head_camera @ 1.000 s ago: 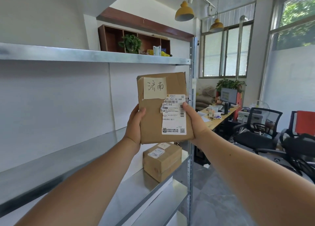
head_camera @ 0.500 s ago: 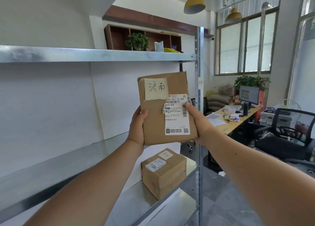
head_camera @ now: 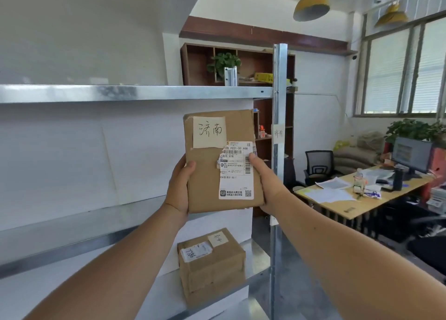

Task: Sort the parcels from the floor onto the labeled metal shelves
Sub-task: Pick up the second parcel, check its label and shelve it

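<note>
I hold a flat brown parcel point(head_camera: 207, 175) upright in front of the metal shelves, at chest height. It bears a handwritten paper tag at the top and a white shipping label. My left hand point(head_camera: 178, 189) grips its left edge and my right hand point(head_camera: 264, 182) grips its right edge. The upper metal shelf point(head_camera: 135, 93) runs above the parcel, the middle shelf point(head_camera: 72, 225) behind and below it. A paper label point(head_camera: 278, 133) with matching handwriting hangs on the shelf's upright post point(head_camera: 279, 78). A second brown box point(head_camera: 212, 264) rests on the lower shelf point(head_camera: 255, 252).
To the right stand a wooden desk point(head_camera: 362, 199) with papers, bottles and a monitor point(head_camera: 412, 154), and black office chairs point(head_camera: 318, 165). A dark wall cabinet point(head_camera: 202, 64) holds a plant point(head_camera: 224, 61). Yellow lamps point(head_camera: 311, 3) hang overhead. The floor to the right of the post is grey.
The view has swung left and closer to the shelves. The parcel stays gripped in both hands, now nearer the post and its paper label.
</note>
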Action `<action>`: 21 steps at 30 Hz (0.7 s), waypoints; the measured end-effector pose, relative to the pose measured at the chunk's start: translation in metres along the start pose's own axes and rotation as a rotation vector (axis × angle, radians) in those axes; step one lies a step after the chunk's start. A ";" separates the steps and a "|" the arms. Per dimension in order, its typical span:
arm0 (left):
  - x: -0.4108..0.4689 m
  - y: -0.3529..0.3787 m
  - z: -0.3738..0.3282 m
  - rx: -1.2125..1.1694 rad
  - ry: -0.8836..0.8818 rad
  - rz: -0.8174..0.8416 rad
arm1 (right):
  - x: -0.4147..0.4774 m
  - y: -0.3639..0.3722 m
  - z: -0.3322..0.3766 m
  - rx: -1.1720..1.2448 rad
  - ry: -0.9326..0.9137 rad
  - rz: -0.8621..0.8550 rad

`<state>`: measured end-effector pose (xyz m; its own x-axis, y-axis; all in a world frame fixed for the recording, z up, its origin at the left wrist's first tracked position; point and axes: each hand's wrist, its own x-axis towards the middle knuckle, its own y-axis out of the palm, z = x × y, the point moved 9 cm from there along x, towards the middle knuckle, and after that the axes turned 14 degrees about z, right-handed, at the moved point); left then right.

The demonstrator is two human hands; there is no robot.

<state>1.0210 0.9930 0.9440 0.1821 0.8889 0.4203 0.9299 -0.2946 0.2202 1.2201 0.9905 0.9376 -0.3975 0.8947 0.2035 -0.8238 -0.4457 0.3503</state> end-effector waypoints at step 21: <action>0.045 0.014 0.020 0.119 0.037 -0.198 | 0.055 -0.055 0.015 0.076 0.018 0.187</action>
<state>1.0484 1.0355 0.9483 -0.0178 0.9111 0.4118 0.9779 -0.0699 0.1969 1.2495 1.0642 0.9436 -0.5487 0.7962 0.2550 -0.7021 -0.6044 0.3765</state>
